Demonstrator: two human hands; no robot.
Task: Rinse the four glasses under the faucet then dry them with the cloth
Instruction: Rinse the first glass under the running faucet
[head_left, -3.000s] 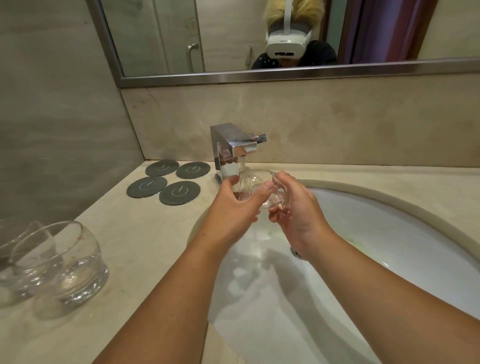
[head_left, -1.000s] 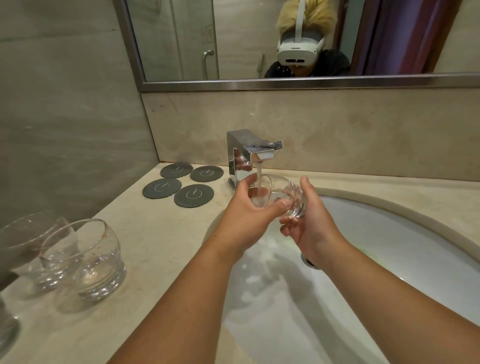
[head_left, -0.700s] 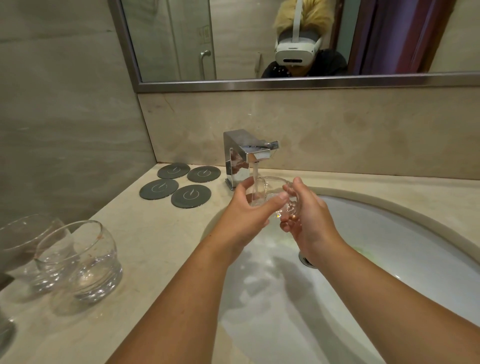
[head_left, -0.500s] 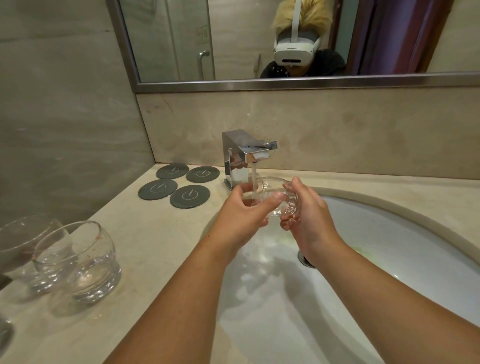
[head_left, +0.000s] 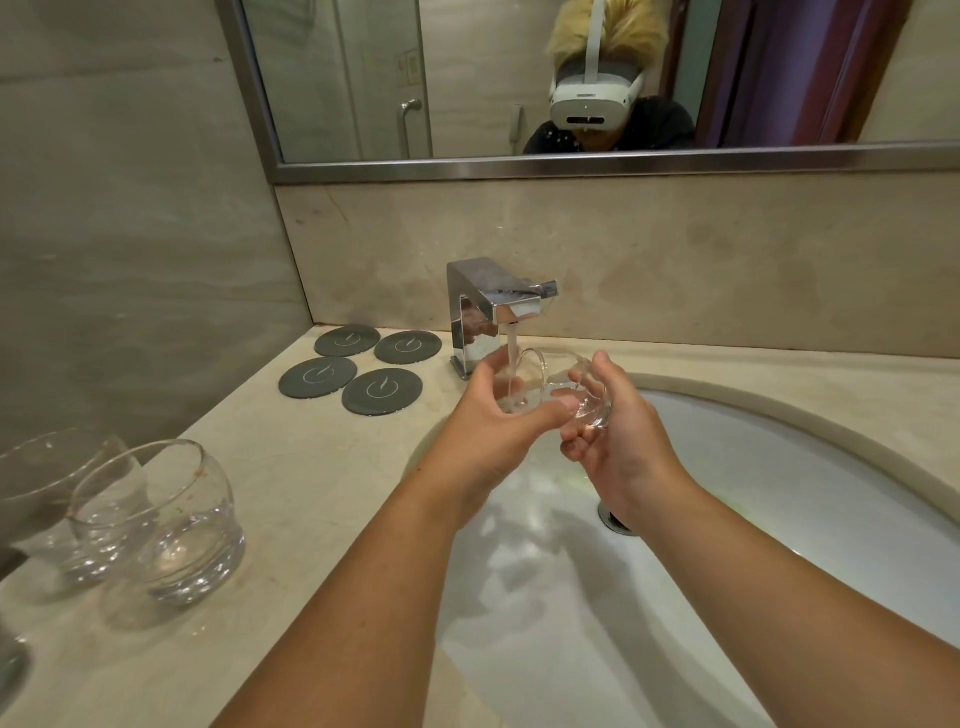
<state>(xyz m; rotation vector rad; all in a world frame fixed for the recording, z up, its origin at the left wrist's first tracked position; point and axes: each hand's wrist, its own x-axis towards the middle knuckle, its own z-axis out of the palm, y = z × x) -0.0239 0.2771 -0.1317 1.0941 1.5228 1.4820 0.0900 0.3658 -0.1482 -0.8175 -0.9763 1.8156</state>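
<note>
The left hand curls round the mouth end of a small clear round glass, and the right hand pinches its thick base. The glass lies tipped sideways under the running square chrome faucet, over the white oval sink. Two more clear round glasses stand near left on the beige stone counter.

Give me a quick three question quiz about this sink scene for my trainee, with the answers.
1. True or false: water from the faucet is falling on the glass gripped by the left hand and right hand.
2. How many dark coasters lie beside the faucet? A two, B four, C six.
3. Fill in: the nearest waiting glass stands on the counter, to the sink's ____ side.
Key: 1 true; 2 B; 3 left.
</note>
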